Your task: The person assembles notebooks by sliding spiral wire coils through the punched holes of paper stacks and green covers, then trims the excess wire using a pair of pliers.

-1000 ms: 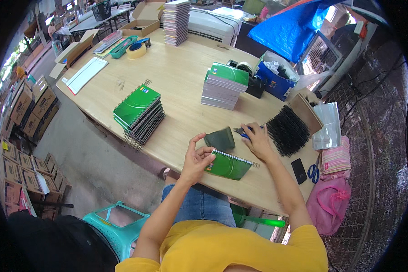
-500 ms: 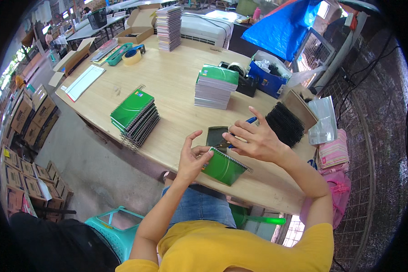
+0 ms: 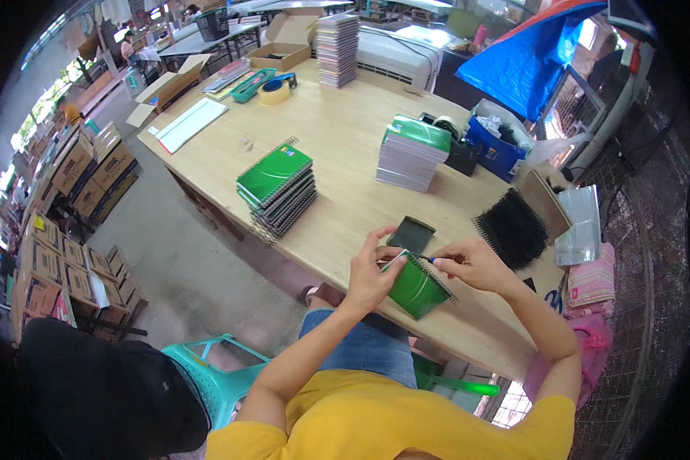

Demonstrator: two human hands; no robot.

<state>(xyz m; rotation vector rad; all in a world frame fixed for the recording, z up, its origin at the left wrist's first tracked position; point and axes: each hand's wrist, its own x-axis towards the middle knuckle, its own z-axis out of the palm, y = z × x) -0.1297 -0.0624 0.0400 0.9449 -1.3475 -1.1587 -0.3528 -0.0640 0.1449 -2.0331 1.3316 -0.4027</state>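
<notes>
A green spiral notebook (image 3: 420,288) is tilted over the table's near edge, its coil running along the upper right side. My left hand (image 3: 372,274) pinches its top corner between thumb and fingers. My right hand (image 3: 474,264) is closed round pliers (image 3: 428,259) with blue handles, mostly hidden in the fist. The plier tips are at the coil's upper end, by my left thumb; whether they touch the wire is too small to tell. Just beyond the hands lies a dark rectangular tray (image 3: 412,231).
Coil-bound green notebooks (image 3: 276,180) are piled to the left; a green-topped stack (image 3: 411,157) without visible coils stands farther back. Black coils (image 3: 512,228) lie at right near a blue box (image 3: 498,142). A tall stack (image 3: 337,50), tape roll (image 3: 274,92) and teal stool (image 3: 218,376) also surround me.
My right hand has come down and closed round the pliers, whose tips have moved to the coil's end. The left hand keeps its hold on the notebook. The whole view has shifted.
</notes>
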